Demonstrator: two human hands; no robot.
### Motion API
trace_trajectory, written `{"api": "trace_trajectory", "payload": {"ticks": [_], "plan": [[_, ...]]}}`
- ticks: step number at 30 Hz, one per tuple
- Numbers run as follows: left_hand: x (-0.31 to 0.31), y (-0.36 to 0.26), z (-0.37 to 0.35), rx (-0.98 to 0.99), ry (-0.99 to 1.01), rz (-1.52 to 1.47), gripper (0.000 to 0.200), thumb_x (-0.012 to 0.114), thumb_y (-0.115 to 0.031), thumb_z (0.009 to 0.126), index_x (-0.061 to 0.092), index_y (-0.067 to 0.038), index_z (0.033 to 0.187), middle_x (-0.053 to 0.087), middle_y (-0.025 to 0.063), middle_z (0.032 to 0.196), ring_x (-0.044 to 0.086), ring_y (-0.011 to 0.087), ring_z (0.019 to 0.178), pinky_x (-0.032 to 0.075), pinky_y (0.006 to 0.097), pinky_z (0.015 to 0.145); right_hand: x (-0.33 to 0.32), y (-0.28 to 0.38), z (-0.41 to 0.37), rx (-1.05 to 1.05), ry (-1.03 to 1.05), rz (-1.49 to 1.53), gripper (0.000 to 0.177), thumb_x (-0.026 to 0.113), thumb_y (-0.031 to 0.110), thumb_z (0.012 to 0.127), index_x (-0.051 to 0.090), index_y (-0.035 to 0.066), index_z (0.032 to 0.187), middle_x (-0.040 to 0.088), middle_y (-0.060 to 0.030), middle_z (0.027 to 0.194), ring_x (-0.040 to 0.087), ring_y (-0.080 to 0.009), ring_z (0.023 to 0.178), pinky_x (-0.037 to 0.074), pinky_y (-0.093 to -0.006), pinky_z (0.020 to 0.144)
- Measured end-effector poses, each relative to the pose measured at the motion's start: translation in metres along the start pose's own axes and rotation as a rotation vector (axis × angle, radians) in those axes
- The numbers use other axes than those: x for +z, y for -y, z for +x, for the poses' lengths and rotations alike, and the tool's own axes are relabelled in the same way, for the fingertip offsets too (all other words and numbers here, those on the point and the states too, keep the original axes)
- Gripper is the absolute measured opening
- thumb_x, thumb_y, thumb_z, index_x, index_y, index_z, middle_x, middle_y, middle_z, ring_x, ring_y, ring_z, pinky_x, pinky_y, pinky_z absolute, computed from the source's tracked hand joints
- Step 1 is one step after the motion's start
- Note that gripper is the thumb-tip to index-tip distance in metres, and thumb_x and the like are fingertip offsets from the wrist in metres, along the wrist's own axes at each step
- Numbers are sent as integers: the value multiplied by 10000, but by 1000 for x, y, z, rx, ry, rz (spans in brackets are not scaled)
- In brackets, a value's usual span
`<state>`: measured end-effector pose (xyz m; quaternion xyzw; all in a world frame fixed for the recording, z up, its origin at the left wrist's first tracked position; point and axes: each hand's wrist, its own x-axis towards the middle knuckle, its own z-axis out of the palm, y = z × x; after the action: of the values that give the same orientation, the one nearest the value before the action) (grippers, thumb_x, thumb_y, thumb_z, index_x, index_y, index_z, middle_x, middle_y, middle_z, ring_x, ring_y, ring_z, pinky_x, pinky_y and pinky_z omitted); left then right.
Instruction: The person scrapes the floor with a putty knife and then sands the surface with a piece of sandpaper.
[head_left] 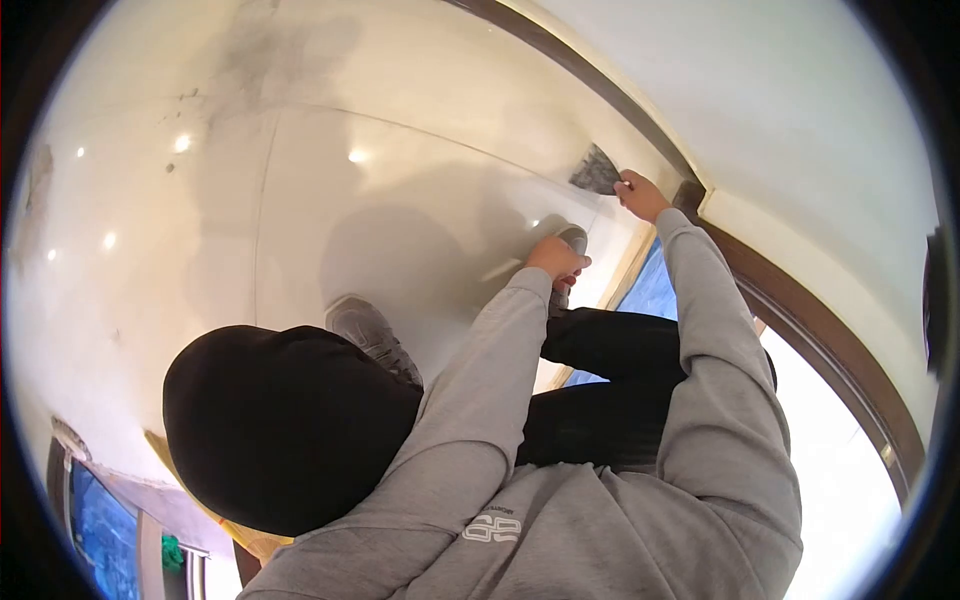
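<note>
My right hand [642,195] is closed around the handle of a putty knife [595,172]. Its dark, fan-shaped blade is smeared grey and lies against or just over the pale, glossy surface [400,200], close to a long thin seam. Lower and to the left, my left hand [560,258] is closed too, above my shoe. A red bit, apparently the handle of a tool [568,283], shows below its fingers. A pale streak left of that hand may be its blade; the fingers hide most of it.
A dark brown trim strip [800,310] curves along the right, beside a white wall [800,110]. Blue sheeting [648,285] shows past the pale surface's edge. My shoes [370,335] and black-clad knees [290,430] are close by. Another blue patch [103,525] is at lower left.
</note>
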<state>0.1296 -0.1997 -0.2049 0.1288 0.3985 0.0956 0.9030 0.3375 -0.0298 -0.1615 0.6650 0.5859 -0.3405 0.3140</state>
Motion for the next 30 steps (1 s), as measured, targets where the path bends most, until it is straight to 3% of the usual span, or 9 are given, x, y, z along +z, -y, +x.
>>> {"api": "trace_trajectory", "payload": {"ticks": [7,9,15,16,19,21,25,29,30], "plan": [[-33,-25,-37,131,-85,-35,255,730,-257,881,697,-8,841,709,78,795,701,198,620,561,333,548,-6,203,5,-424,-263,-235,379,586,330,944,651,28,1164,689,-229,1143,637,-417,1087,492,-473,947],[-3,-33,-44,193,-113,-27,265,727,-250,878,695,5,817,710,90,776,700,199,602,559,330,528,-21,229,-22,-458,-281,-297,395,579,335,945,653,27,1181,680,-235,1165,631,-412,1107,486,-469,965],[-38,-44,-97,368,-273,-110,252,701,-224,874,694,24,827,722,102,798,712,207,609,560,331,511,1,399,-56,-673,-313,-341,381,538,353,945,678,30,1093,683,-221,1150,633,-402,1100,477,-474,974],[12,-33,-93,368,-262,-50,246,692,-218,875,693,24,832,723,99,799,717,207,621,562,329,517,-10,352,-89,-665,-348,-316,381,538,353,945,678,30,1093,683,-221,1150,633,-402,1100,477,-474,974],[-14,-28,-111,373,-326,-130,241,685,-206,868,688,31,832,725,107,804,718,208,625,562,330,516,1,380,-92,-726,-270,-300,374,548,363,939,675,33,1060,689,-211,1121,638,-410,1065,490,-467,940],[-17,-22,-116,378,-339,-128,253,687,-222,885,689,28,855,724,108,820,720,211,638,564,332,521,-8,354,-97,-672,-175,-196,391,570,396,930,679,34,1032,699,-207,1072,647,-405,1030,502,-448,907],[-9,-13,-105,361,-320,-114,264,691,-237,900,690,25,866,726,111,822,727,213,650,570,343,528,3,246,-73,-560,-296,-209,486,652,477,880,705,24,1048,717,-216,1039,676,-364,1032,515,-407,907],[6,-22,-99,325,-253,-100,234,705,-206,900,697,20,837,735,110,801,732,216,658,590,353,542,27,224,-68,-457,-234,-145,509,696,478,851,709,20,1073,721,-222,1038,686,-363,1022,526,-405,894],[30,-26,-105,344,-234,-85,234,705,-206,900,697,20,837,735,110,801,732,216,658,590,353,542,23,216,-83,-515,-364,-155,411,704,423,878,671,21,954,677,-150,840,642,-260,781,497,-364,703]]}}
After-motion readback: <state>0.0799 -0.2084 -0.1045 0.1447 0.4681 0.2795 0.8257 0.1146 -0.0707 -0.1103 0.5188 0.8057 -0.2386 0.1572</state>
